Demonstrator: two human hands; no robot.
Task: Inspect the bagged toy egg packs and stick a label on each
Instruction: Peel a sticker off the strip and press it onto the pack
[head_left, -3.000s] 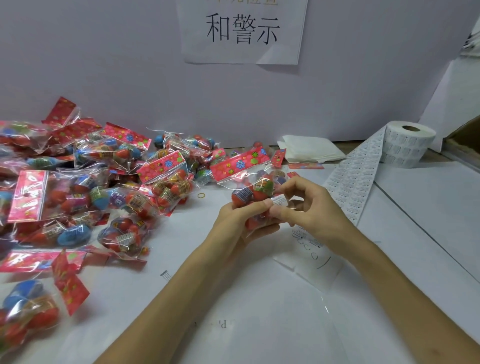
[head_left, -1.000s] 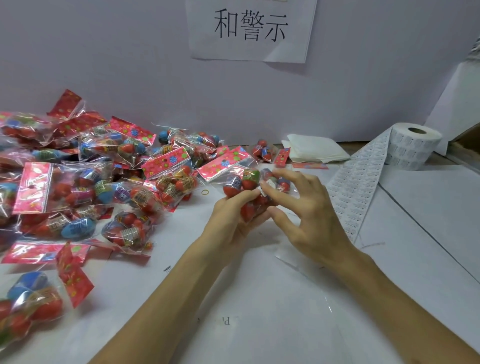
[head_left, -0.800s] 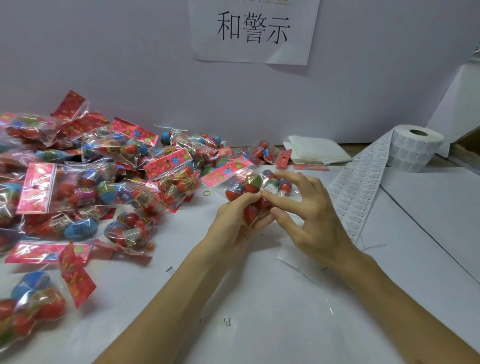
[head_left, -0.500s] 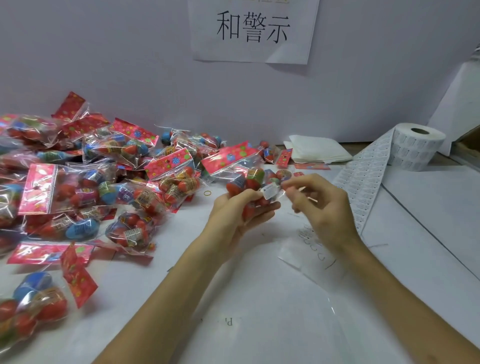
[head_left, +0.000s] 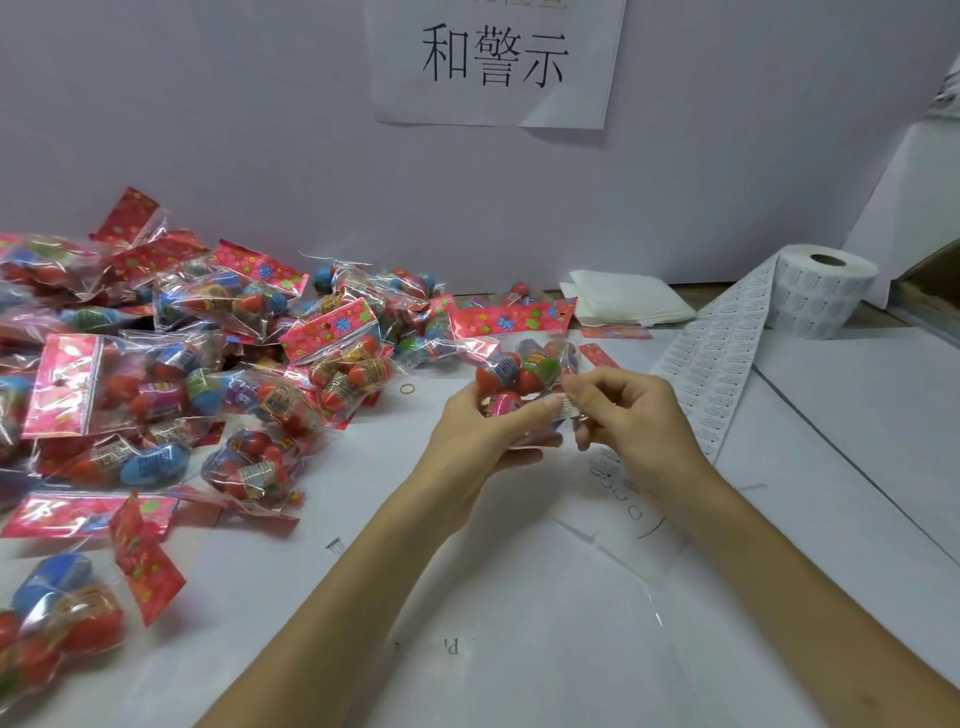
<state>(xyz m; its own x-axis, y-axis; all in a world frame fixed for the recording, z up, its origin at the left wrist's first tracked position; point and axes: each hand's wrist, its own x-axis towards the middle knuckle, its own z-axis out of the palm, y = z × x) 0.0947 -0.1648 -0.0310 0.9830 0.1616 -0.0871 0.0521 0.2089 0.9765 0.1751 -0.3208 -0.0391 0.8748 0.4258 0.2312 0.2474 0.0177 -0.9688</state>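
While our left hand curls its fingers round one bagged egg pack, held up just above the white table, our right hand sits right beside it, thumb and forefinger pinching a small white label at the pack's right edge. Stuck down or not, we cannot tell. Over on the left lies the big pile of packs. Far right stands the label roll, its strip trailing across the table towards our hands.
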